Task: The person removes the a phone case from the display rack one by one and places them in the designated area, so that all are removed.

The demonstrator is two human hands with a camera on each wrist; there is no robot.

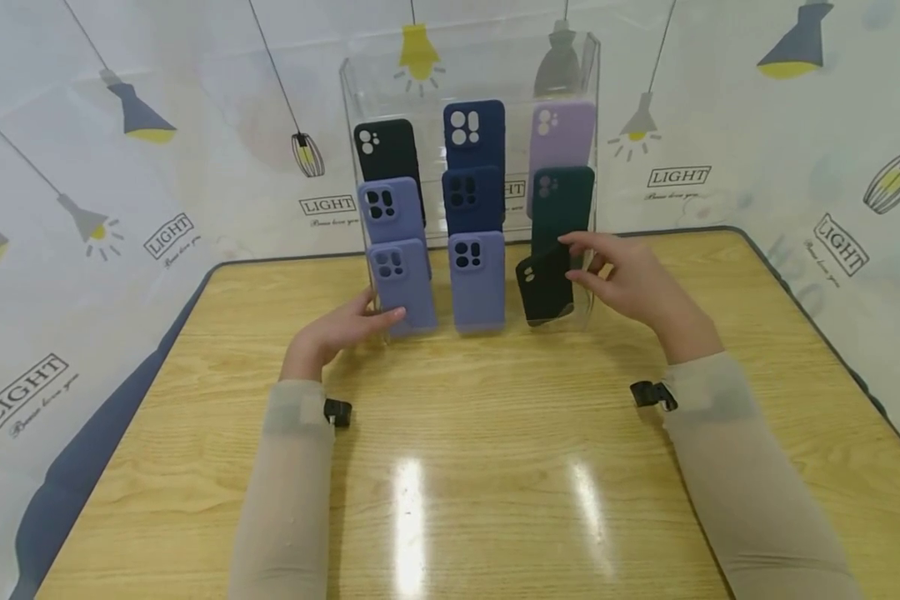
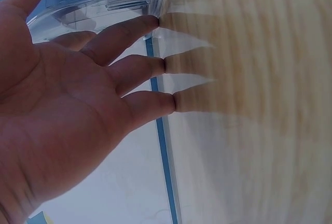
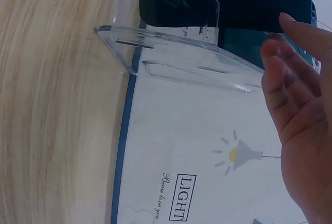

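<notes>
A clear acrylic stand (image 1: 468,79) holds phone cases in three stepped columns. My right hand (image 1: 630,279) pinches the right edge of a black phone case (image 1: 546,287), which leans left at the stand's bottom right. In the right wrist view, the thumb (image 3: 295,27) lies at the black case's edge, with the other fingers curled below. My left hand (image 1: 341,327) is at the stand's lower left corner, its thumb reaching across the lowest periwinkle case (image 1: 407,287). The left wrist view shows the fingers (image 2: 137,68) fairly straight, tips down at the wooden table (image 2: 259,130).
Above the black case sit a dark green case (image 1: 564,204) and a lilac case (image 1: 562,125). The middle column has two navy cases (image 1: 474,137) over a periwinkle one (image 1: 477,292). Another black case (image 1: 386,150) tops the left column. A lamp-patterned cloth (image 1: 232,167) backs the table.
</notes>
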